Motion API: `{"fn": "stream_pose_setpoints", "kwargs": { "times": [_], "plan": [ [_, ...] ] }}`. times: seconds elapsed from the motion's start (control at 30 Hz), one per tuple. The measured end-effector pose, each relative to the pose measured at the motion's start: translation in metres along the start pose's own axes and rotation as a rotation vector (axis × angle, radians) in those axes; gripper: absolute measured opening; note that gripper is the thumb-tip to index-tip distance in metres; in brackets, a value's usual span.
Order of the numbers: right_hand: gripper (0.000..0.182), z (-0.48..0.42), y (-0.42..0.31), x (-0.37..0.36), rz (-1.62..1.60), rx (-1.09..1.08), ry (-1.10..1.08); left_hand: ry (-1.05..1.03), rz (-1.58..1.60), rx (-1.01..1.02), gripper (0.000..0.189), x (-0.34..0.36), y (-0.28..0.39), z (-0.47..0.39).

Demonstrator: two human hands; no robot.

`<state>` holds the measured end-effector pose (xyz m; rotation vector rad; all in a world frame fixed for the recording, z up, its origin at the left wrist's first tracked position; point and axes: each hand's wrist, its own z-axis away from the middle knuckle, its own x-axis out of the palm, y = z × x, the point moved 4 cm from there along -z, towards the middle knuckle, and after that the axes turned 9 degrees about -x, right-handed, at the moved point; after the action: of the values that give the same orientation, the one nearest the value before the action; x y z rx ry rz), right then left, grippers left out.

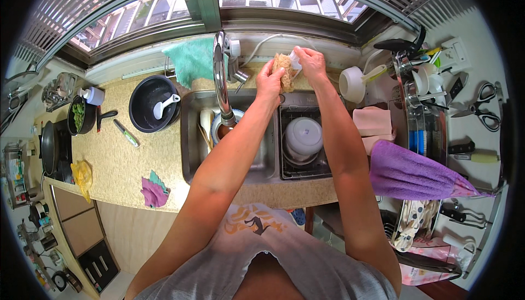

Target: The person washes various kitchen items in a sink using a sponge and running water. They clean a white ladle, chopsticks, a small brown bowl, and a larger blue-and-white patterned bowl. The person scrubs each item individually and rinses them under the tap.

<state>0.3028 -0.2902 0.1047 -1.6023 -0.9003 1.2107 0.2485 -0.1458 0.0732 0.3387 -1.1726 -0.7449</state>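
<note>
Above the back rim of the steel sink [277,136], my left hand [270,82] is closed around a tan fibrous scrubbing pad, loofah-like [283,64]. My right hand [312,64], just beside it, pinches a small whitish translucent item [294,61]; what it is I cannot tell. Below my left forearm, a blue-rimmed bowl [214,127] with brownish contents sits in the left basin under the chrome faucet [220,74]. Chopsticks and a pale utensil [206,120] lie beside that bowl. An upturned white bowl [304,136] rests on a metal pot in the right basin's black rack [289,173].
On the left counter are a dark basin [139,113] with a white scoop [164,105], a knife [126,132], a pot of greens [88,125] and cloth pieces [155,191]. A white dipper [352,84], pink cloth [371,119] and purple towel [410,173] are at right.
</note>
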Motion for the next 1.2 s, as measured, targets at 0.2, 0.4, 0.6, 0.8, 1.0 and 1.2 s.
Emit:
{"fn": "stream_pose_setpoints", "kwargs": {
  "times": [0.2,0.4,0.6,0.8,1.0,1.2],
  "plan": [
    [0.03,-0.001,-0.018,0.0,0.049,0.005,-0.029,0.015,0.12,-0.085,0.043,-0.01,-0.003,-0.01],
    [0.029,0.003,-0.018,0.008,-0.008,-0.055,0.011,-0.021,0.314,-0.143,0.047,-0.012,-0.008,-0.007],
    [0.026,-0.001,0.002,0.006,0.018,-0.078,0.105,0.069,0.136,-0.058,0.046,-0.003,-0.005,-0.001],
    [0.026,0.003,-0.012,0.009,-0.013,-0.067,0.063,-0.003,-0.253,0.144,0.049,-0.004,0.004,0.0],
    [0.028,0.005,-0.014,0.005,0.049,-0.032,0.054,0.085,-0.311,0.147,0.041,-0.005,0.011,0.008],
    [0.027,0.002,-0.015,0.01,0.02,-0.053,0.054,0.118,0.239,-0.06,0.029,-0.019,-0.006,-0.012]
  ]
}}
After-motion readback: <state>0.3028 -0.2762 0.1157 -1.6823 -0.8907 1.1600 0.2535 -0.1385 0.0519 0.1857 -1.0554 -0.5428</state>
